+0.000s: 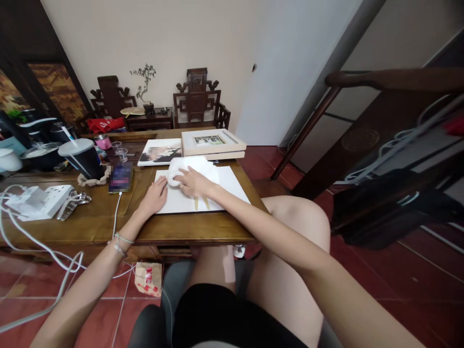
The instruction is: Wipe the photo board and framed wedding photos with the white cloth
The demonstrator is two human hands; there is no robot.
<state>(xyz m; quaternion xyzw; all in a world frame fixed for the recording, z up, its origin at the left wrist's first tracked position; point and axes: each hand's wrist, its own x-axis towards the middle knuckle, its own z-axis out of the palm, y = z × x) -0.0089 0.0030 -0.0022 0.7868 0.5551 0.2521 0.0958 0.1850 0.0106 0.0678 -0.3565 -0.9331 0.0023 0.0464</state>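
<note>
- One view only is given, taken from a camera worn on the head.
- It is aimed forward and down, over the lap toward the wooden table (108,217).
- The far wall (163,38) is also taken in.

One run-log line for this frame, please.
left hand: flat on white board edge | right hand: pressing white cloth on board | phone left, frames behind
</note>
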